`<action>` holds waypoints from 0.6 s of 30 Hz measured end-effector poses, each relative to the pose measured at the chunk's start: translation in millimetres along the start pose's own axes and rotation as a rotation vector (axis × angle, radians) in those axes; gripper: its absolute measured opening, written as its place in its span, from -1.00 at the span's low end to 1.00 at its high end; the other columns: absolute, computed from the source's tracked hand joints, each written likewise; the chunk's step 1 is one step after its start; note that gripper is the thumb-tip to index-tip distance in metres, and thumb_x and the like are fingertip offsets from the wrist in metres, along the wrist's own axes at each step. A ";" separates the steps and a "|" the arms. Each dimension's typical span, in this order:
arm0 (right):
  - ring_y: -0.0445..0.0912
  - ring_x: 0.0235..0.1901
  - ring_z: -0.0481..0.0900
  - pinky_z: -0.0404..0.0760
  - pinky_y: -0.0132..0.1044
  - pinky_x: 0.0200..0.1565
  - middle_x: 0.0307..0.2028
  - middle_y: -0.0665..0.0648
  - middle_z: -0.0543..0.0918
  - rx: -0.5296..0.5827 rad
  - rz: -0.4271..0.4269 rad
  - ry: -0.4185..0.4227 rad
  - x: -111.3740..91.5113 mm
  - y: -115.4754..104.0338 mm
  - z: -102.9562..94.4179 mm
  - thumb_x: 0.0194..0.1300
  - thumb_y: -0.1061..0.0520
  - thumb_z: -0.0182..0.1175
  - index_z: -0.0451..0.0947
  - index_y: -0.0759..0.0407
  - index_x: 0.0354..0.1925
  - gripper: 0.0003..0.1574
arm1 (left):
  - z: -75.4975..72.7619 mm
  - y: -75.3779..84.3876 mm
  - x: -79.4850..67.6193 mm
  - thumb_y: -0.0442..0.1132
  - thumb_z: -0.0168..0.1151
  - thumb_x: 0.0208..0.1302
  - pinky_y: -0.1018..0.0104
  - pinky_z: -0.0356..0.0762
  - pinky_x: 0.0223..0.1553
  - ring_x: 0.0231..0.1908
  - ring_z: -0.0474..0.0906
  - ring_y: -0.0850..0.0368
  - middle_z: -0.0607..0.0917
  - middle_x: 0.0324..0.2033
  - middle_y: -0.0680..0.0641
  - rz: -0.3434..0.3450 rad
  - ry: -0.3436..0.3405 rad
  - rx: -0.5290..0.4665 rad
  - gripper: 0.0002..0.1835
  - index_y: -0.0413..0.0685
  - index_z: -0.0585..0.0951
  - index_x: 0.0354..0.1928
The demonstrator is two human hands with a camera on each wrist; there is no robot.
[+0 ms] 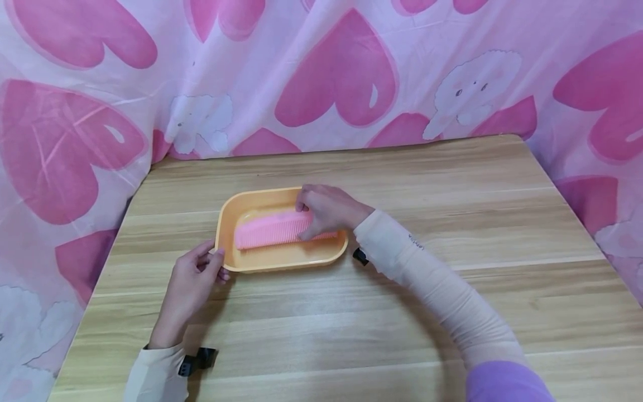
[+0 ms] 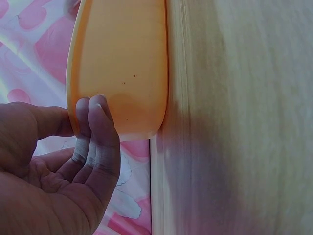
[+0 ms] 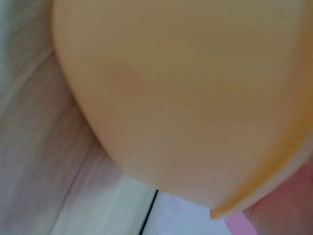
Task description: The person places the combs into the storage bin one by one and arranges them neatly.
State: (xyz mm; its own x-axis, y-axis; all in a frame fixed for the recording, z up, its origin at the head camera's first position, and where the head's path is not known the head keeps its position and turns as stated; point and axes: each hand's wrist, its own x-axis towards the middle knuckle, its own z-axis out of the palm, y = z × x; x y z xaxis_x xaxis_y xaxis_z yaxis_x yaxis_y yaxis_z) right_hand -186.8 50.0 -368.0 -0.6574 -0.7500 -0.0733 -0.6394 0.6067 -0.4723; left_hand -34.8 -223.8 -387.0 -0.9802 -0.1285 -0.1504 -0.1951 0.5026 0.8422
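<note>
A yellow-orange plastic tray sits on the wooden table with a pink comb lying inside it. My left hand pinches the tray's near left corner. In the left wrist view, the thumb of that left hand is on the rim and the fingers press the outer wall. Reaching over the tray from the right, my right hand grips the comb across its width, thumb at the teeth and curled fingers at the far edge. The right wrist view is mostly the tray's outer wall, with little of the hand showing.
The wooden table extends around the tray on all sides. A pink curtain with hearts hangs behind the table and along both sides. Black wrist-camera mounts are on both sleeves, close to the tabletop.
</note>
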 end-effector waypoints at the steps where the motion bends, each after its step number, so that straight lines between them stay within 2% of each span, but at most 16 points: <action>1: -0.11 -0.10 0.52 0.57 -0.29 -0.01 -0.07 0.03 0.58 0.003 0.007 -0.006 -0.2 0.0 0.6 -0.06 -0.17 0.59 0.64 0.22 -0.05 -0.29 | -0.1 -0.1 0.1 -0.19 0.04 0.58 0.35 0.72 -0.36 -0.42 0.64 0.17 0.68 -0.33 -0.23 0.002 0.002 0.002 -0.49 -0.37 0.37 0.40; 5: -0.11 -0.08 0.52 0.58 -0.26 0.00 -0.01 0.03 0.58 -0.003 0.016 -0.015 -2.4 0.7 0.4 -0.01 -0.20 0.58 0.64 0.21 0.00 -0.26 | 0.0 -0.4 1.6 -0.19 0.04 0.58 0.33 0.72 -0.39 -0.42 0.64 0.13 0.68 -0.34 -0.23 0.024 0.008 0.025 -0.51 -0.37 0.39 0.38; 8: -0.10 -0.04 0.52 0.58 -0.24 0.04 0.03 0.04 0.56 -0.013 -0.006 0.001 -5.6 1.8 -1.4 0.05 -0.21 0.56 0.62 0.22 0.07 -0.23 | 0.3 0.6 2.1 -0.16 0.07 0.56 0.35 0.67 -0.46 -0.43 0.63 0.08 0.69 -0.38 -0.18 0.070 0.044 0.124 -0.52 -0.35 0.45 0.34; 13: -0.06 0.02 0.55 0.56 -0.22 0.12 0.04 0.10 0.55 0.011 -0.061 0.090 -18.5 5.3 -4.8 0.19 -0.19 0.47 0.59 0.28 0.14 -0.25 | 1.0 5.9 -1.4 -0.16 0.15 0.49 0.20 0.53 -0.42 -0.45 0.60 0.03 0.71 -0.44 -0.10 0.229 0.208 0.374 -0.56 -0.34 0.57 0.22; 18: 0.01 0.06 0.55 0.57 -0.15 0.14 0.08 0.14 0.57 0.040 -0.047 0.190 -45.5 4.8 -12.2 0.32 -0.17 0.37 0.55 0.30 0.19 -0.29 | 2.8 13.8 -8.4 -0.23 0.18 0.43 -0.10 0.59 -0.33 -0.36 0.66 -0.14 0.71 -0.36 -0.23 0.341 0.339 0.461 -0.57 -0.43 0.57 0.18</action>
State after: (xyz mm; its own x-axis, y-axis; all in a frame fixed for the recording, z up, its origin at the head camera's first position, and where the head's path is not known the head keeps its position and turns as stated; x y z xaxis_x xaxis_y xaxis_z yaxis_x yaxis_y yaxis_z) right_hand -164.7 90.3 -356.2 -0.6927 -0.7120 0.1149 -0.6574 0.5579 -0.5065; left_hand -29.4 -213.4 -375.7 -0.9397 -0.1213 0.3198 0.0566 0.8671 0.4950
